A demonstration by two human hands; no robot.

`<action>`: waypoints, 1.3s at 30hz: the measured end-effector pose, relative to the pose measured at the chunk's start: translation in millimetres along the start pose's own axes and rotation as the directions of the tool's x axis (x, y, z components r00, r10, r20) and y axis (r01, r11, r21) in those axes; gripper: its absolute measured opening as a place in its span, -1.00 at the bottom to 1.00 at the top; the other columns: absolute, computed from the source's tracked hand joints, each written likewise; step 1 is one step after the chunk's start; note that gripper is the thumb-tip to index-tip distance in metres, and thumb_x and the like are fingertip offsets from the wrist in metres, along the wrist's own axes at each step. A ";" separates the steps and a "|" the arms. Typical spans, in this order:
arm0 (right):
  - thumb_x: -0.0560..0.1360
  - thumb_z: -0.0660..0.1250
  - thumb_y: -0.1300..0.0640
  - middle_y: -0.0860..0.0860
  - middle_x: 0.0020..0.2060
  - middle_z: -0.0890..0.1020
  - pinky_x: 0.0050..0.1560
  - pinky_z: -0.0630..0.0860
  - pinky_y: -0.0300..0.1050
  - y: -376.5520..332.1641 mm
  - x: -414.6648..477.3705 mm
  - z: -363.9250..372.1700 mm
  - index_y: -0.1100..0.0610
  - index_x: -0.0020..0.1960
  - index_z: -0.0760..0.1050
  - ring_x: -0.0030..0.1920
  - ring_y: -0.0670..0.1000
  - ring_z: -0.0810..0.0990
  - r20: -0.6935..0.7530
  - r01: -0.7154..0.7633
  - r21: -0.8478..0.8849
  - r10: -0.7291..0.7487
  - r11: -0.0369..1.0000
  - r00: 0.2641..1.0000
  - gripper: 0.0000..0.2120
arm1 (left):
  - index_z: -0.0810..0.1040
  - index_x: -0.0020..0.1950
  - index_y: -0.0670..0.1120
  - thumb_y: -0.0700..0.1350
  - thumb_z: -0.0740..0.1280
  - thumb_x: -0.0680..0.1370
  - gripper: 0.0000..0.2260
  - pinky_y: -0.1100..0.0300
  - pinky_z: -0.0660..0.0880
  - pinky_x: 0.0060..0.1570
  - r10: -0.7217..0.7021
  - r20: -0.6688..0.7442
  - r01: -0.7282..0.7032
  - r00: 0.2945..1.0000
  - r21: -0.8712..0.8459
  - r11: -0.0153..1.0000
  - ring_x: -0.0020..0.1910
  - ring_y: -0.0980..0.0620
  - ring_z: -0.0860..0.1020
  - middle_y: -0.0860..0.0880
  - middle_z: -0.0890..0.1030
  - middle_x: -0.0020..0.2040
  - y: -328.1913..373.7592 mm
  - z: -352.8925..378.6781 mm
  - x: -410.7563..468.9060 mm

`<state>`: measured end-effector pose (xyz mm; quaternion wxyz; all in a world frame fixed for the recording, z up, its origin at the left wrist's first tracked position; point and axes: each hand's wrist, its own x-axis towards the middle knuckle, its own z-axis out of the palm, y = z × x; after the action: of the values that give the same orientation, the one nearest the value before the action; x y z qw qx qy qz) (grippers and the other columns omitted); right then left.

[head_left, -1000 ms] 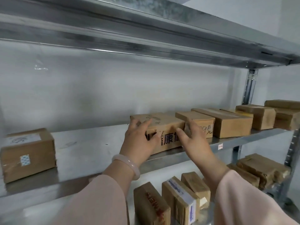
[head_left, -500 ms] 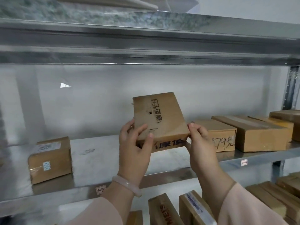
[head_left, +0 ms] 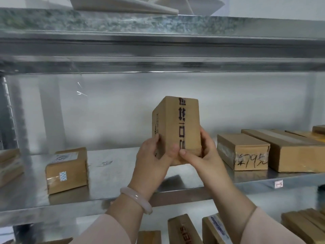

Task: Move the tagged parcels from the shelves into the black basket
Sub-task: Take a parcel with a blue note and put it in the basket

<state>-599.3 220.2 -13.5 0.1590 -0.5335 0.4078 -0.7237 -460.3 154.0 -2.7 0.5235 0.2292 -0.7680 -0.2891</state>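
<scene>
A brown cardboard parcel (head_left: 177,125) with dark printed characters stands on end in the air, above the middle metal shelf (head_left: 109,175). My left hand (head_left: 154,155) grips its lower left side, thumb across the front. My right hand (head_left: 202,154) grips its lower right side, thumb on the front. No tag shows on the faces turned to me. A parcel with a white label and a small blue-patterned sticker (head_left: 67,170) sits on the shelf to the left. The black basket is out of view.
To the right on the same shelf lie a parcel with handwritten marks (head_left: 243,152) and a longer box (head_left: 288,150). More parcels (head_left: 216,229) stand on the shelf below. The upper shelf beam (head_left: 158,50) runs close overhead. Another box edge (head_left: 8,166) shows at far left.
Both hands lifted the parcel off the shelf, then turned it from tilted-flat to standing on end. The view shifted right along the shelf.
</scene>
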 end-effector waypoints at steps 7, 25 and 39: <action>0.60 0.22 0.17 -0.17 0.25 0.54 0.19 0.48 -0.31 -4.7 -6.6 1.8 -0.10 0.27 0.50 0.27 -0.20 0.48 -0.044 0.133 -0.092 -0.137 0.987 0.990 -0.69 | 0.52 0.29 0.13 -0.01 0.37 0.55 -0.69 0.25 0.56 0.11 -0.150 -0.091 0.117 0.984 -0.300 0.947 0.07 0.21 0.61 0.16 0.66 0.09 -4.8 -8.9 -5.0; 0.39 0.46 -0.05 -0.25 0.37 0.16 0.13 0.31 -0.59 16.1 -16.1 22.7 -0.35 0.33 0.29 0.25 -0.53 0.15 -0.045 0.103 -0.386 -0.130 0.917 0.991 -0.40 | 0.37 0.37 0.25 0.27 0.34 0.30 -0.37 0.33 0.50 0.16 -0.189 -0.132 0.156 0.973 -0.229 0.961 0.25 0.21 0.48 0.21 0.46 0.30 -10.2 -36.9 -29.5; 0.43 0.38 -0.08 -0.34 0.34 0.33 0.20 0.41 -0.37 -3.9 -74.1 99.3 -0.37 0.38 0.21 0.38 -0.26 0.28 0.043 0.106 -0.221 -0.099 0.969 0.994 -0.39 | 0.49 0.33 0.14 -0.14 0.35 0.54 -0.63 -0.05 0.54 0.21 -0.323 -0.268 0.161 0.907 -0.488 0.858 0.17 0.01 0.61 0.00 0.59 0.25 -23.0 -119.8 -91.5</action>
<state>-480.8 230.2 -48.4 0.0669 -0.5799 0.4557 -0.6720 -315.2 172.7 -45.8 0.6459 0.2428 -0.5405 -0.4813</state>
